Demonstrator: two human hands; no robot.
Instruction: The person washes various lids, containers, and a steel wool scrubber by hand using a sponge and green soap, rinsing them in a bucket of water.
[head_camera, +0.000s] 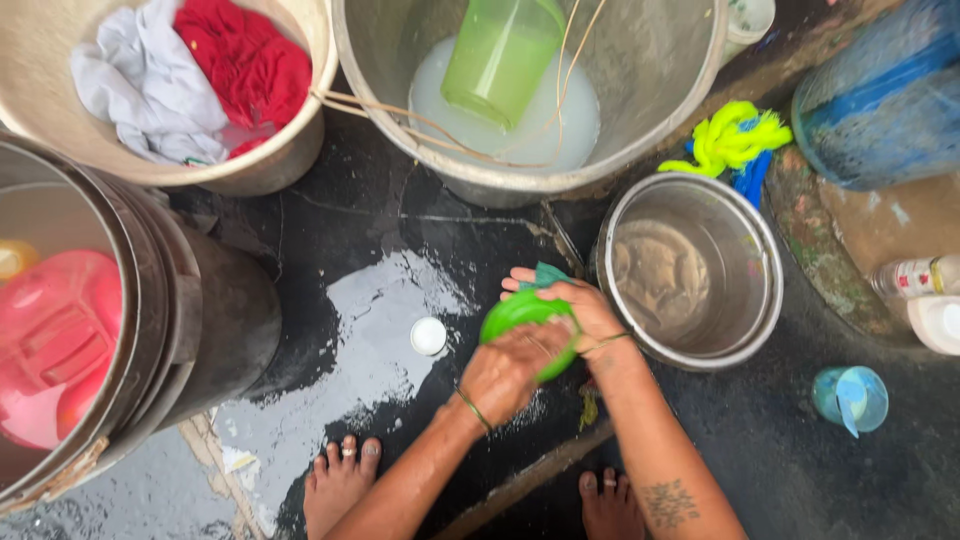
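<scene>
Both hands are meeting low in the middle of the view, closing together on a small green lid (522, 312). The left hand (505, 370) is cupping it from below and from the near side, palm pressing against its face, while the right hand (575, 312) is wrapping over the top edge, fingers curling toward the left and also pinching a teal cloth (545, 275) that is showing just above the lid. The lid is sitting tilted between the two palms, its long axis running from lower right up to the left, so neither hand is reaching: both are already touching it.

Just beside the right hand, on its outer side, a steel pot (745, 235) holding murky water is standing on the ground. A small white cap (428, 336) is lying near the left hand on the wet black floor (380, 300), where a puddle is spreading.

Farther out, a large metal tub (655, 60) is holding milky water and a green jug (500, 55). A pale bucket (290, 150) of white and red laundry is sitting top left, and stacked metal basins (170, 290) with a pink plastic item are filling the left edge. Bare feet are planted at the bottom.
</scene>
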